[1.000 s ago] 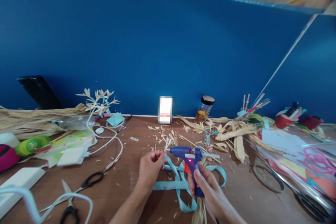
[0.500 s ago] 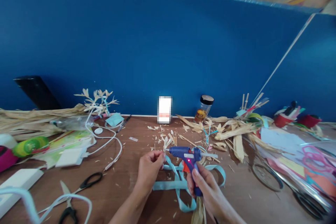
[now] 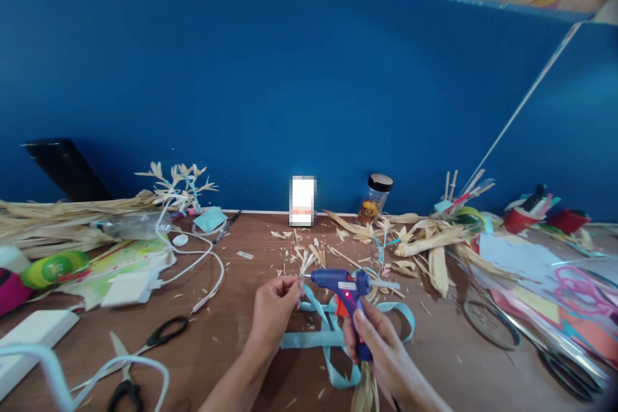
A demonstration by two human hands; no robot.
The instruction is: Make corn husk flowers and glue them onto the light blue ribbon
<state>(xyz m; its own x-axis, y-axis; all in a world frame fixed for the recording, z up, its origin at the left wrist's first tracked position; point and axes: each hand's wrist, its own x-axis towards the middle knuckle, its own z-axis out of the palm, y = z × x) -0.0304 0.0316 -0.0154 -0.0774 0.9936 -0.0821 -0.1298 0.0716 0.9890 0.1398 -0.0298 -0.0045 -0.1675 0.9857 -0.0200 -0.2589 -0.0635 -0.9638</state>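
My right hand is wrapped round the handle of a blue glue gun, with fingers by its orange trigger and a red light glowing on its side. A pale glue stick pokes out of the gun's back. The nozzle points left and meets the fingertips of my left hand. That hand is closed in a pinch at the base of a small corn-husk flower; its stem is hidden by the fingers. From there a light-blue ribbon trails in loops over the table beneath both hands.
Open scissors and a white cable lie to the left. Finished-looking husk flowers stand behind them. At the back is a jar with a black lid. Husk strips and black-handled scissors are on the right.
Almost nothing differs. Both hands, the glue gun and the husk flower keep their places, with only a tiny shift of the view.
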